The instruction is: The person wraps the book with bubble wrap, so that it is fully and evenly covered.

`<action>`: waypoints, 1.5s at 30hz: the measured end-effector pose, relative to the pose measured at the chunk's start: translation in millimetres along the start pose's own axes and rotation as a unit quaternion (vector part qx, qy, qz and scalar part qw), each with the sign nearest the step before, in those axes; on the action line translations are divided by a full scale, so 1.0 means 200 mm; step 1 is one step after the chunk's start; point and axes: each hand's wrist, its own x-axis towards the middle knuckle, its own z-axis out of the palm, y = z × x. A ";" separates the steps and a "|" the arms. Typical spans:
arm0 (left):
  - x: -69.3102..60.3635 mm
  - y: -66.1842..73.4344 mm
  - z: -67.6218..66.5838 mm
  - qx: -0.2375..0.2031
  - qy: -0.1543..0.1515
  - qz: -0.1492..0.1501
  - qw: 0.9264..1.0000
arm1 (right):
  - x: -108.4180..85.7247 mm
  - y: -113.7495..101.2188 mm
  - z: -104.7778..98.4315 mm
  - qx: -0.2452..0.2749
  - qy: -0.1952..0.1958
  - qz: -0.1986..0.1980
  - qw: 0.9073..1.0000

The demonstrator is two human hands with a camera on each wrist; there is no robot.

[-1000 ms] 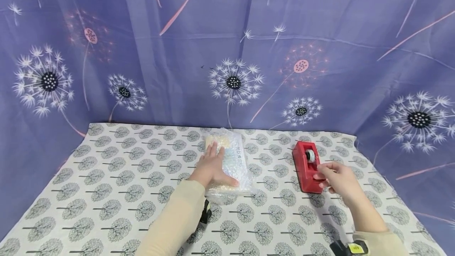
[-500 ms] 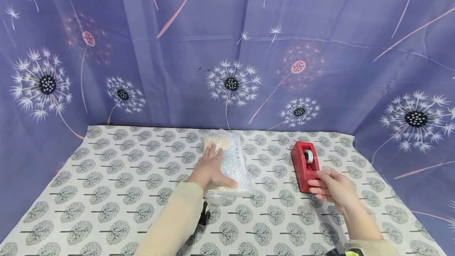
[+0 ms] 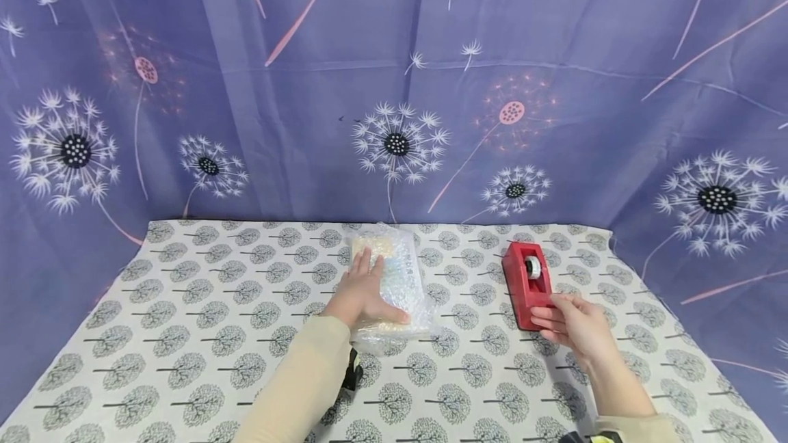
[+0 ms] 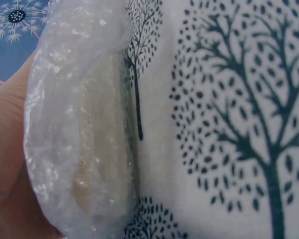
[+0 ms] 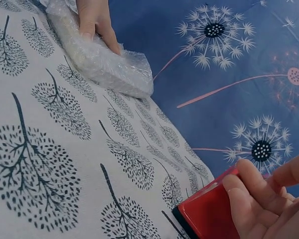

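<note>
A flat package in clear bubble wrap [image 3: 403, 286] lies on the cloth near the middle, yellowish and white beneath the wrap. My left hand [image 3: 364, 296] rests on its left part with fingers spread. The left wrist view shows the package's thick wrapped edge [image 4: 84, 139] beside that hand. To the right stands a red tape dispenser [image 3: 523, 286] holding a small roll of tape [image 3: 533, 266]. My right hand [image 3: 581, 327] is at its near end, with thumb and fingers close together. A pale strip of tape [image 5: 209, 187] seems to run to these fingers, which partly hide it.
A white cloth with grey trees [image 3: 203, 333] covers the table. Behind it and at the sides hangs a purple curtain [image 3: 295, 122] with dandelions. A stretch of cloth separates the package from the dispenser.
My right hand has shifted slightly at the dispenser's near end, its fingers now closer together and straighter. The left hand stays on the package. The head view has shifted a little.
</note>
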 end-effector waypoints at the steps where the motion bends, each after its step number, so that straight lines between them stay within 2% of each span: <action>1: 0.00 0.00 0.00 0.001 0.000 0.001 1.000 | 0.00 0.00 0.00 0.000 0.002 -0.001 1.000; 11: 0.02 -0.02 0.02 0.001 0.004 0.003 1.000 | -0.03 0.04 0.03 -0.002 0.021 -0.017 1.000; 16: 0.02 -0.02 0.03 -0.002 0.002 0.002 1.000 | -0.05 0.07 0.04 0.035 0.018 -0.022 0.999; 21: 0.01 -0.02 0.02 0.001 0.001 0.004 1.000 | -0.07 0.11 0.05 0.086 -0.006 -0.055 0.995; 25: -0.01 -0.02 0.01 -0.004 0.004 0.007 1.000 | -0.09 0.15 0.05 0.138 -0.048 -0.101 0.984; 30: -0.01 -0.02 0.01 -0.006 0.008 0.010 1.000 | -0.10 0.19 0.06 0.222 -0.111 -0.140 0.958; 35: 0.00 -0.02 0.01 0.001 0.008 0.011 1.000 | -0.08 0.22 0.05 0.266 -0.154 -0.168 0.937; 39: -0.01 -0.02 0.01 0.004 0.007 0.012 1.000 | -0.08 0.25 0.04 0.294 -0.165 -0.168 0.926; 41: -0.01 -0.02 0.01 0.005 0.007 0.014 1.000 | -0.08 0.26 0.04 0.297 -0.158 -0.161 0.928; 45: -0.01 -0.01 0.00 0.001 0.006 0.016 1.000 | -0.11 0.27 0.05 0.288 -0.126 -0.133 0.940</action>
